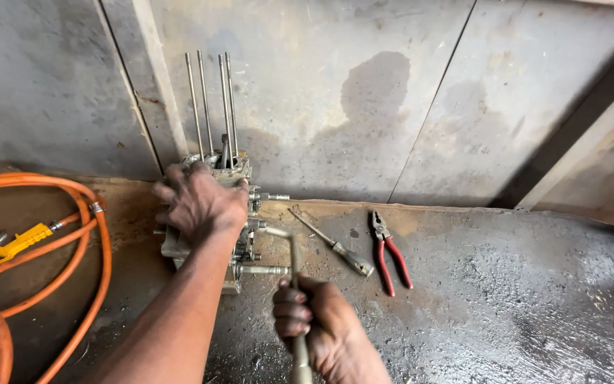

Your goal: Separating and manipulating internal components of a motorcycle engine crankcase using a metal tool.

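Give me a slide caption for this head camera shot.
Left hand steadies a valve block; right hand grips a wrench on it, pliers nearby.

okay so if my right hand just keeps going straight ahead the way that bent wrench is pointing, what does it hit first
Most likely the metal valve block. The right hand holds the bent wrench, whose tip already sits at the block's side fittings, under the left hand. Depth is hard to judge.

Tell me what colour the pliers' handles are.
Red. The pliers lie on the floor right of the screwdriver; the head view shows them clearly.
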